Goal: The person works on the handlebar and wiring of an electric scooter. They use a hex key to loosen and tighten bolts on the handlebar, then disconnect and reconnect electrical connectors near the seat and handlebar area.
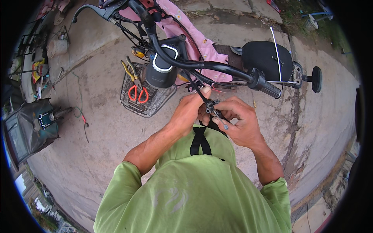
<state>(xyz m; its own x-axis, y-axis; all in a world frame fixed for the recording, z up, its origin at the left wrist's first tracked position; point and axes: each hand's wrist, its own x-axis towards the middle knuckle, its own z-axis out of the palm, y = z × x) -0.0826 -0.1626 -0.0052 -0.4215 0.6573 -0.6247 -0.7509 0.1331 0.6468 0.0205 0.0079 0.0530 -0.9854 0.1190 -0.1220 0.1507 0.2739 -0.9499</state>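
Note:
In front of my body both hands work on a dark metal lever fitting [211, 108] at the end of black cables [196, 86] that run down from the handlebar. My left hand [187, 112] is closed around the fitting's left side, its thumb up near the cables. From the right, my right hand [243, 120] pinches the same fitting between thumb and fingers. A small round metal end [225, 127] shows by my right thumb. Just beyond is the black handlebar [217, 70], with a rubber grip [268, 88] at its right end. Part of the fitting is hidden by my fingers.
A wire front basket [149, 108] holds pliers [132, 69] and red-handled scissors [138, 94]. Beside it sits a black headlight housing [161, 73]. Pink cloth [206, 48] drapes over the frame, before a black seat [268, 60]. A covered vehicle [29, 128] stands left on the concrete.

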